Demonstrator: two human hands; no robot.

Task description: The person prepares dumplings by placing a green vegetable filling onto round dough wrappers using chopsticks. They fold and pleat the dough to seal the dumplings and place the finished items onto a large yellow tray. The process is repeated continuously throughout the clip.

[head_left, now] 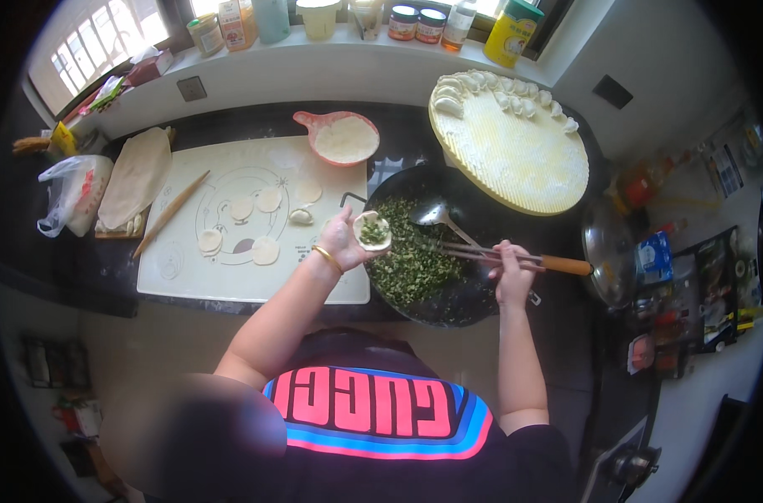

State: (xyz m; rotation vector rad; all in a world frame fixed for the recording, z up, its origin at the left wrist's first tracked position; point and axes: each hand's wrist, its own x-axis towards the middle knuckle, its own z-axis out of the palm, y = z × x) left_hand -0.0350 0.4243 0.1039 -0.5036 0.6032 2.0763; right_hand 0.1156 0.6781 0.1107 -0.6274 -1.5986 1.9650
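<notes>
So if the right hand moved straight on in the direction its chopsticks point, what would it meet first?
The right hand points its chopsticks to the left. Their tips would probably first meet the wrapper with green filling held in the left hand, above the wok, though depth is unclear.

wok (482, 314): dark matt metal | ladle (436, 215): shiny metal, wooden grip | rolling pin (170, 214): bare wood | mat (256, 281): smooth pale plastic | wrapper (372, 232): soft floury dough
</notes>
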